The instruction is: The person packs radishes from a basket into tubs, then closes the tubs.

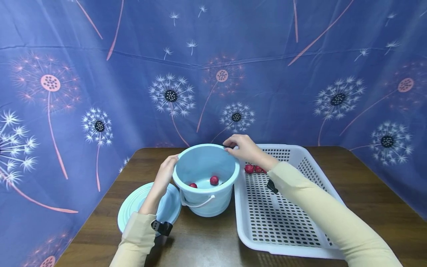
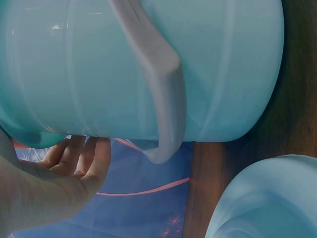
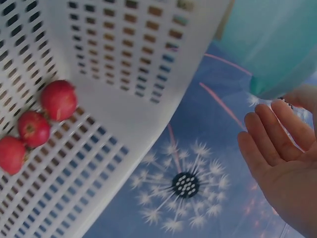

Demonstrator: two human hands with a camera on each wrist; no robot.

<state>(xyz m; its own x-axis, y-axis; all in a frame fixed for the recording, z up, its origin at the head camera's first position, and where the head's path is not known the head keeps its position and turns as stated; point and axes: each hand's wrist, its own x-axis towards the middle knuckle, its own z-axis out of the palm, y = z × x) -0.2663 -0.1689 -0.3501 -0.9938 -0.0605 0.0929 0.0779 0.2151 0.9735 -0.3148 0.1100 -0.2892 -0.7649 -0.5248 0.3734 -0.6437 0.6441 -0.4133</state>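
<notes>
A light-blue bucket [image 1: 208, 200] stands mid-table, its white handle [image 1: 200, 203] hanging down the front. Two round red fruits [image 1: 214, 180] lie inside it. My left hand [image 1: 165, 172] holds the bucket's left rim; in the left wrist view its fingers [image 2: 101, 158] bend against the outer side, the thumb hidden. At the far right of the rim is my right hand [image 1: 245, 148]. In the right wrist view its fingers [image 3: 272, 141] are extended and apart from the bucket, while the thumb is close to the rim; whether it touches is unclear.
A white perforated basket [image 1: 245, 237] stands right of the bucket, with several red fruits [image 1: 249, 168] toward its back left. Left of the bucket lies a round light-blue lid [image 1: 126, 209], under my left forearm. A blue dandelion-print cloth [image 1: 273, 92] hangs behind the wooden table [image 1: 200, 248].
</notes>
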